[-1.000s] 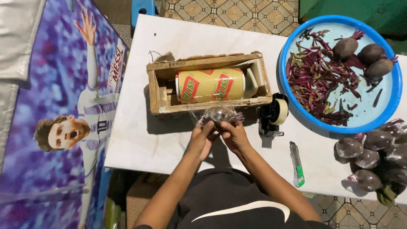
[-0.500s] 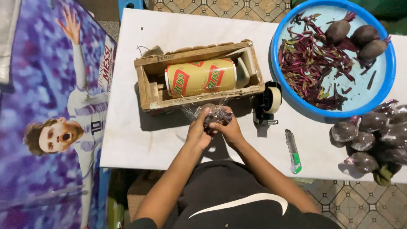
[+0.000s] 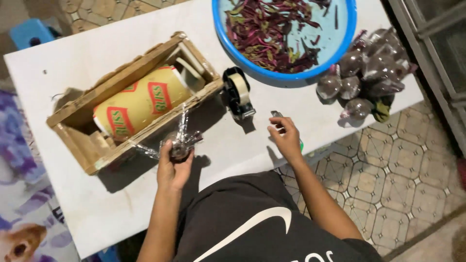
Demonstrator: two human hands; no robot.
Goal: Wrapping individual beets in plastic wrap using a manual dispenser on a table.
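Note:
My left hand (image 3: 174, 167) grips a dark round beet (image 3: 180, 147) wrapped in clear film, still joined by a strand of film to the yellow roll (image 3: 141, 102) lying in the wooden box (image 3: 104, 157). My right hand (image 3: 286, 138) has its fingers apart over a green-handled utility knife (image 3: 277, 116) on the white table (image 3: 87, 204), touching or just above it. A black tape dispenser (image 3: 238, 92) stands between the box and my right hand.
A blue basin (image 3: 335, 53) with purple-red peelings sits at the far side. Several film-wrapped beets (image 3: 364, 73) lie piled at the table's right end. Tiled floor (image 3: 403, 165) lies to the right, a printed poster (image 3: 19, 228) to the left.
My right hand has left the wrapped beet and moved right to the knife. My left hand alone holds the beet. The camera view has swung and tilted.

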